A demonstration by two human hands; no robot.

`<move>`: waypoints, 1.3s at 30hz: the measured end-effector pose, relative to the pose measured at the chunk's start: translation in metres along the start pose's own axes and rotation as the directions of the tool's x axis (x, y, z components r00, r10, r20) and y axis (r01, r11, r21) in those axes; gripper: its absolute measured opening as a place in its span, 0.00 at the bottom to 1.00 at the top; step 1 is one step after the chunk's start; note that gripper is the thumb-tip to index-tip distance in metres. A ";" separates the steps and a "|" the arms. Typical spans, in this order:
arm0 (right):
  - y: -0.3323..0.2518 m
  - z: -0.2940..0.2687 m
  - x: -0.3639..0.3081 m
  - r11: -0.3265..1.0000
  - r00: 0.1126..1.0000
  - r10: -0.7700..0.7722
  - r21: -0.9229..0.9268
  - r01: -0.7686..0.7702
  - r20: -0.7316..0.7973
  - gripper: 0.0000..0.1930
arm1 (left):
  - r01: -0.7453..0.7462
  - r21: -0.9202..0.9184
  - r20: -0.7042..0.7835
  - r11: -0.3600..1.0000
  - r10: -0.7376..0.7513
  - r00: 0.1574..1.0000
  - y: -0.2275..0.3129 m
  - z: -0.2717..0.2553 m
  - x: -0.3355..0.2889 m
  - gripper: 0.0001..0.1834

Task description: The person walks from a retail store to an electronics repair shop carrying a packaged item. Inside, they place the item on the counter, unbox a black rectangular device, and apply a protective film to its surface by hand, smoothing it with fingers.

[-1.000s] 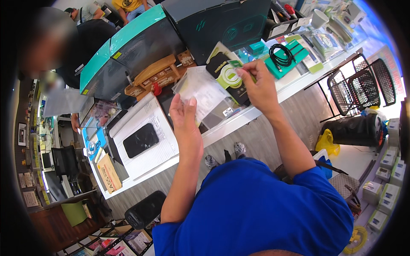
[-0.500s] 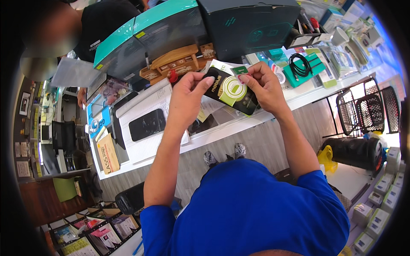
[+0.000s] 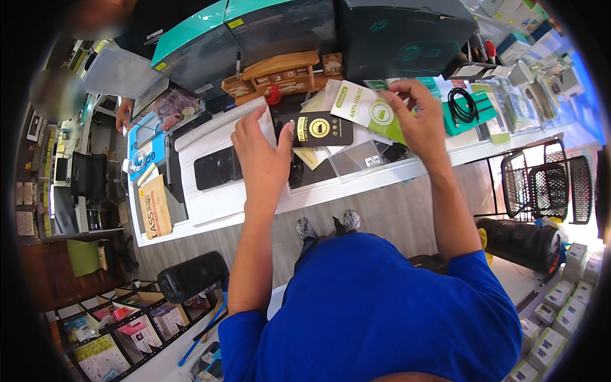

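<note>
My left hand (image 3: 262, 159) hovers over the counter with its fingers apart and nothing in it. Close to its thumb lies a black packet with gold print and a ring emblem (image 3: 321, 129). A white-and-green paper packet (image 3: 356, 107) overlaps that packet's right side. My right hand (image 3: 417, 121) is at this paper packet's right end, its thumb and forefinger pinched at a small green card (image 3: 377, 84). Left of my left hand, a black phone (image 3: 218, 169) with a marked screen rests face up on an open lined notebook (image 3: 216, 213).
Large dark boxes with teal tops (image 3: 280, 32) line the counter's back, behind a wooden desk calendar (image 3: 280, 76). A coiled black cable (image 3: 463, 105) sits on a teal box at right. Another person's hand (image 3: 124, 116) is at far left. A brown packet (image 3: 155, 207) lies near the front edge.
My left hand has let go of the black packet, which now lies on the counter. My right hand has moved right and up with the green card. The white-and-green packet is now uncovered.
</note>
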State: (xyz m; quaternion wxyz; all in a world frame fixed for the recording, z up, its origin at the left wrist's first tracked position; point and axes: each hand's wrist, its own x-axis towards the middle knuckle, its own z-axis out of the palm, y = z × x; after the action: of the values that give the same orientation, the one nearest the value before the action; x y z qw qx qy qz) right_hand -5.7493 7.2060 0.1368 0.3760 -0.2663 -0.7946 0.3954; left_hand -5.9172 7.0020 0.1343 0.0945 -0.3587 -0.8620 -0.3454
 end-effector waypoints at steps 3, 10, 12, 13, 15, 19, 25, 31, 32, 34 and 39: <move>-0.013 0.017 -0.010 0.841 0.959 0.169 0.474 -0.261 0.227 0.09 | -0.077 -0.165 0.018 0.983 0.081 0.997 0.009 0.000 -0.005 0.23; -0.058 0.056 -0.047 0.561 0.767 0.215 0.566 -0.604 0.605 0.12 | 0.352 -0.864 0.320 0.361 -0.147 0.936 0.028 -0.014 -0.037 0.12; -0.067 0.066 -0.058 0.623 0.767 0.168 0.536 -0.570 0.619 0.13 | 0.347 -0.838 0.282 0.421 -0.209 0.936 0.019 -0.029 -0.047 0.11; -0.070 0.072 -0.061 0.674 0.804 0.138 0.540 -0.504 0.578 0.12 | 0.261 -0.739 0.216 0.621 -0.148 0.965 0.011 -0.038 -0.052 0.11; -0.080 0.084 -0.066 0.764 0.871 0.068 0.536 -0.359 0.486 0.12 | 0.046 -0.427 0.138 0.903 0.015 0.990 -0.008 -0.059 -0.062 0.10; -0.104 0.105 -0.066 0.801 0.767 -0.042 0.481 -0.357 0.640 0.10 | 0.183 -0.514 0.187 0.838 -0.098 0.977 -0.032 -0.095 -0.079 0.08; -0.139 0.187 -0.106 0.554 0.777 -0.082 0.677 -0.485 0.624 0.08 | 0.219 -0.919 0.091 0.329 -0.364 0.927 -0.078 -0.126 -0.094 0.05; -0.186 0.257 -0.133 0.354 0.543 -0.063 0.528 -0.772 0.837 0.08 | 0.085 -0.957 -0.046 0.279 -0.430 0.902 -0.129 -0.168 -0.113 0.08; -0.192 0.268 -0.136 0.336 0.522 -0.069 0.512 -0.790 0.850 0.08 | 0.103 -0.962 -0.022 0.252 -0.448 0.894 -0.138 -0.176 -0.113 0.10; -0.213 0.288 -0.131 0.493 0.498 -0.123 0.488 -0.720 0.858 0.08 | 0.179 -0.933 -0.019 0.312 -0.541 0.841 -0.156 -0.196 -0.103 0.11; -0.239 0.322 -0.161 0.612 0.275 -0.203 0.341 -0.714 0.940 0.12 | 0.193 -0.894 -0.136 0.405 -0.654 0.745 -0.202 -0.238 -0.123 0.15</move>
State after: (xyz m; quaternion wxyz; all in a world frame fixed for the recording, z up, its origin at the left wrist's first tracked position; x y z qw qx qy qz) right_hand -5.9476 6.8220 0.1422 -0.1621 0.0460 -0.5572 0.8131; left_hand -5.9869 6.6746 0.1538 0.0215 -0.0225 -0.5988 -0.8003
